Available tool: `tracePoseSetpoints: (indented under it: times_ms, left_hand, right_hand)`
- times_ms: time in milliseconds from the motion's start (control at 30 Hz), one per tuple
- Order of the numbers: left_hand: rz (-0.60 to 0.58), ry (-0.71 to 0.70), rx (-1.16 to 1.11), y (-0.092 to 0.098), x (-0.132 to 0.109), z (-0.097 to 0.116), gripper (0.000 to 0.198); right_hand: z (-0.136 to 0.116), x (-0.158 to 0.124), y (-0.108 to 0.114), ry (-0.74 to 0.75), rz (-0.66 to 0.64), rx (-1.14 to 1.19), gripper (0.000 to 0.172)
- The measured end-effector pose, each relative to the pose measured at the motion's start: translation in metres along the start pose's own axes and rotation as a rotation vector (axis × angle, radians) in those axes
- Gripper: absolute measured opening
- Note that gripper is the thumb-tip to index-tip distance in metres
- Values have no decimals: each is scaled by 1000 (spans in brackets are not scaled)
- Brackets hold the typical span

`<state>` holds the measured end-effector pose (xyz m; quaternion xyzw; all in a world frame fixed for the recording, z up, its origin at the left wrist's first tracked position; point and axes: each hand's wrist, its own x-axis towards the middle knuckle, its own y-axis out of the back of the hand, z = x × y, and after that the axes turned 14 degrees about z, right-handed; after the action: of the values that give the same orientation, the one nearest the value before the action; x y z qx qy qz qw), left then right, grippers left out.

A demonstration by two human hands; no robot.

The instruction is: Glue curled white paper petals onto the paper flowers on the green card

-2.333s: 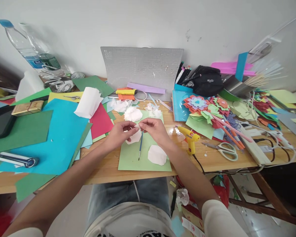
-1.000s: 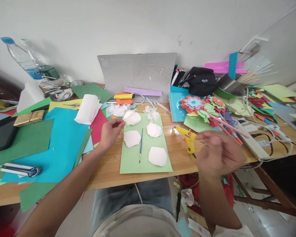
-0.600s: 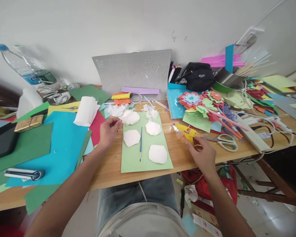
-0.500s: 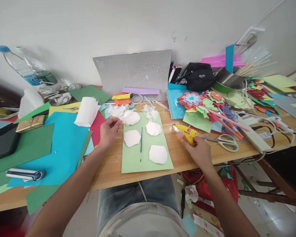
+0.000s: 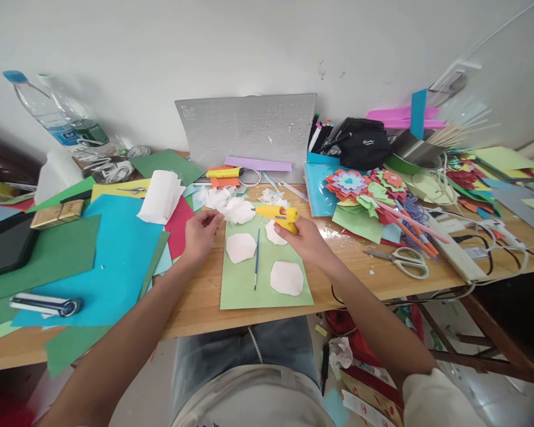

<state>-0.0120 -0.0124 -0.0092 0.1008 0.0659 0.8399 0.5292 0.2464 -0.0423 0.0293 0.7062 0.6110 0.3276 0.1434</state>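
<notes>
In my right hand is a yellow glue gun, its nozzle pointing left at the crumpled white tissue. That tissue lies at the back left of a light green sheet. My left hand has its thumb and fingers pinched together just left of the tissue; what they hold, if anything, is too small to make out. Flat white paper pieces lie on the sheet, one partly hidden behind my right hand. A thin blue paintbrush rests among them.
On the left are blue paper, a white tissue roll and a stapler. Scissors, paper flowers and a power strip with cables lie right. A grey cutting mat leans on the wall.
My right hand has lifted the glue gun and carried it left over the green sheet, nozzle near the tissue. My left hand stays almost in place, still pinched.
</notes>
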Motion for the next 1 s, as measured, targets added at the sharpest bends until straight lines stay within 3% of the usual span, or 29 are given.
tracePoseSetpoints:
  times_ms: [200, 533, 1000]
  left_hand:
    - [-27, 13, -36, -3, -1, -7, 26]
    - [3, 75, -80, -3, 0, -4, 27]
    - [-3, 77, -68, -4, 1, -7, 30]
  right_hand:
    - [-7, 19, -36, -118, -192, 159, 26]
    - [-12, 28, -50, -39, -143, -46, 31]
    - [-8, 30, -59, 19, -120, -55, 31]
